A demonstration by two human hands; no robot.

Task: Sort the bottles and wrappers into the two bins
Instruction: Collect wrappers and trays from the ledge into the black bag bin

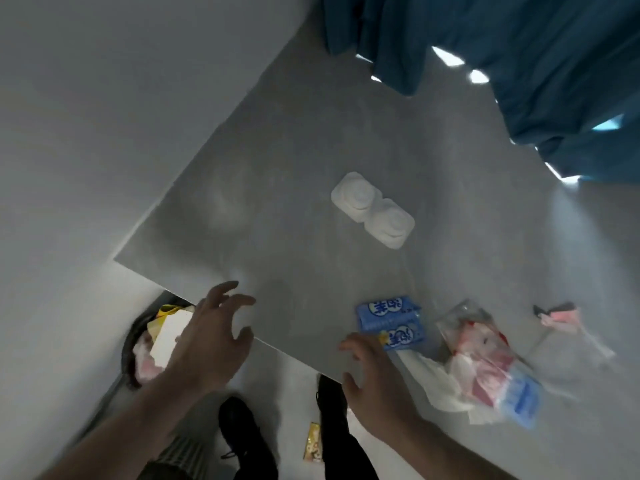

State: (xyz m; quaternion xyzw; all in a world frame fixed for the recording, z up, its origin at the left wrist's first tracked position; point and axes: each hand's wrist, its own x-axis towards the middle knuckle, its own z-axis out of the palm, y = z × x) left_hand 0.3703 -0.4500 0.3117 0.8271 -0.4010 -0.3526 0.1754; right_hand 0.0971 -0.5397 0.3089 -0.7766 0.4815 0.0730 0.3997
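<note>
My left hand (211,336) hovers over the table's near left corner with fingers spread, holding nothing. Below it on the floor stands a dark bin (133,344) with wrappers and a white box inside. My right hand (372,372) is spread at the table's front edge, its fingertips just short of a blue wrapper (393,322). A pair of joined white bottles (372,209) lies mid-table. To the right lie a clear pink-and-blue wrapper pile (485,362) and a small pink wrapper (561,317).
The grey table (277,168) meets a white wall on the left. Blue curtains (519,57) hang at the back right. A small gold wrapper (313,441) lies on the floor between my black shoes (242,431).
</note>
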